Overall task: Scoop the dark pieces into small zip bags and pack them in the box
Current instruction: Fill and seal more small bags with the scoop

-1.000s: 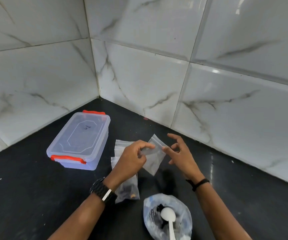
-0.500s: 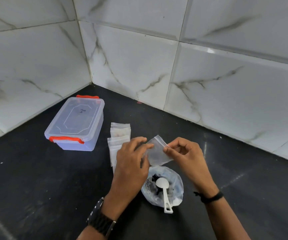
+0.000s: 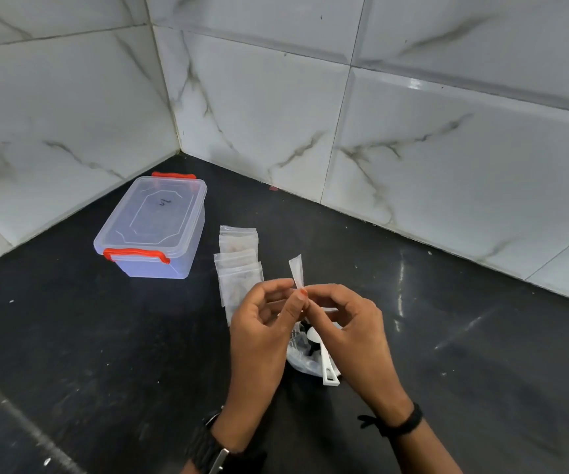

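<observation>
Zip bag in hand: one small clear bag (image 3: pixel 296 276), seen edge-on, above the counter between both hands.
Left hand (image 3: pixel 262 333): thumb and forefinger pinch the bag's lower end.
Right hand (image 3: pixel 348 331): curled fingertips pinch the same spot.
Below the hands: one open plastic bag of dark pieces (image 3: pixel 301 357) with one white scoop (image 3: pixel 324 360) in it, half hidden.
Spare bags (image 3: pixel 238 265): a flat pile just left of the hands; count unclear.
Box (image 3: pixel 154 227): one, lid on, red clasps, well left, near the tiled corner.
Open room: black counter (image 3: pixel 481 336) to the right and front.

both hands (image 3: pixel 305 331) pinching small zip bag (image 3: pixel 296 272), lidded box (image 3: pixel 154 224) nearby
</observation>
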### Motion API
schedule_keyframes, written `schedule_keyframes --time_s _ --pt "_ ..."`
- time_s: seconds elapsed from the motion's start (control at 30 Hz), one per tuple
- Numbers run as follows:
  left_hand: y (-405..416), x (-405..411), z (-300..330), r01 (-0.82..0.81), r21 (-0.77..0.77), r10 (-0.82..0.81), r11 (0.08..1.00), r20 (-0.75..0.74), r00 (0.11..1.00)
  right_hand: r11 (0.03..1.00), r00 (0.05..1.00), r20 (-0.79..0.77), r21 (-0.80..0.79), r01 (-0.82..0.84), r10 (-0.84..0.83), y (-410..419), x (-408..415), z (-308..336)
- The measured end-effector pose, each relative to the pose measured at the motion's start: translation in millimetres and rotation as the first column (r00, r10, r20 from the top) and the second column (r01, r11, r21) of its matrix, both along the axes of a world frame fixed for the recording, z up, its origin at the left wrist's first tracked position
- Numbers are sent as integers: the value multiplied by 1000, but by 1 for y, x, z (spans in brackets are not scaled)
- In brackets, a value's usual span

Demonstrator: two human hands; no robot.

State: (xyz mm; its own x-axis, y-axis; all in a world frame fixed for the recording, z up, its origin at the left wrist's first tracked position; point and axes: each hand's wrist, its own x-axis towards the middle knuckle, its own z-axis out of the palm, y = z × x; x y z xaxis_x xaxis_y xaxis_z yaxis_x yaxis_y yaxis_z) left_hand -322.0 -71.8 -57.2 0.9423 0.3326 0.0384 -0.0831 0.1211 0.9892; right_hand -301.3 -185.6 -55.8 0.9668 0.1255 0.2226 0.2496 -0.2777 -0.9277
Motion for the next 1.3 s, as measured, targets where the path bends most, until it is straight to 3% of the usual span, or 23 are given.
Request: schedule_keyframes --time_s 0.47,1.3 --pt "6 -5 0 77 -112 -79 991 -9 997 1000 1000 -12 26 0 0 -9 -5 5" --pt "10 -5 -3 118 40 -118 992 0 993 998 999 9 -29 -48 48 -11 -8 7"
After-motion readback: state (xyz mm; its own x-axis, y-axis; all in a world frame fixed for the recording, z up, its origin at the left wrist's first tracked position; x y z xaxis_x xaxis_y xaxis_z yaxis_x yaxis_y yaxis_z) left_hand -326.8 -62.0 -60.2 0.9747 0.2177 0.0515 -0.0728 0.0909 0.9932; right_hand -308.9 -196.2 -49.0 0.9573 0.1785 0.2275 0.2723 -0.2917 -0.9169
